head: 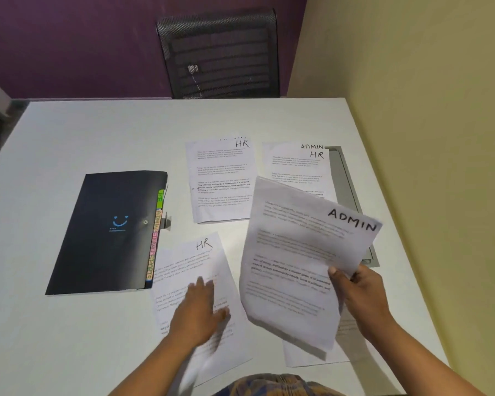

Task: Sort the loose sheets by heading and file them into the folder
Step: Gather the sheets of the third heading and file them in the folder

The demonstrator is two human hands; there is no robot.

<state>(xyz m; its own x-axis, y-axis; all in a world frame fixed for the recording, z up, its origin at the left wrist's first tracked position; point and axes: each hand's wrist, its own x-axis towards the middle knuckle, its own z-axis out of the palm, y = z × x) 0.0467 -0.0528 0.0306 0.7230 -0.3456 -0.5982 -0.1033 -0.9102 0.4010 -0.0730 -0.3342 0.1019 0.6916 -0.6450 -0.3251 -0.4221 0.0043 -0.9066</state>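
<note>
With the right hand (363, 292) pinching the ADMIN sheet (297, 247) and the left hand (197, 310) flat on the HR sheet (192, 258) beside the folder (109, 232), the headings could easily get mixed.

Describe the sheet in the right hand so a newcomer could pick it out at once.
On the white table, look right of the black folder. One sheet is held up off the table, pinched by the right hand. Unlike the flat ones around it, it is headed ADMIN alone.
</note>
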